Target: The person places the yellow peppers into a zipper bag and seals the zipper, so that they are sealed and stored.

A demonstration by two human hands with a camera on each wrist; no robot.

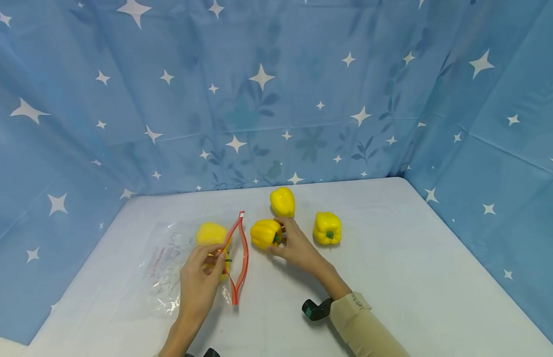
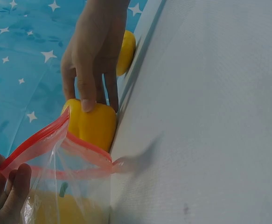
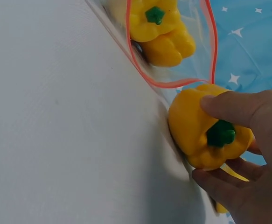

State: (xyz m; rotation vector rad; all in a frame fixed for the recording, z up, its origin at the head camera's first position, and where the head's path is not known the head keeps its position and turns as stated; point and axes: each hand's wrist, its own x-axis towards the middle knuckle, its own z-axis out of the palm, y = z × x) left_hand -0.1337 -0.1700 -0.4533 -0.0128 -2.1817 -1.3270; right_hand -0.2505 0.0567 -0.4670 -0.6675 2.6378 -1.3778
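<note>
My left hand pinches the red-edged mouth of a clear zip bag, which gapes toward the right. Inside the bag lie two yellow bell peppers, one with its green stem facing the opening. Just outside the mouth, my right hand grips another yellow bell pepper, thumb on one side and fingers on the other. In the right wrist view this pepper overlaps the bag's red rim, its green stem toward my palm. The left wrist view shows the bag's red zip strip held at one side.
One loose yellow pepper lies behind my right hand, and another stands to its right. They rest on a white-covered table. A blue star-patterned curtain borders the back and sides.
</note>
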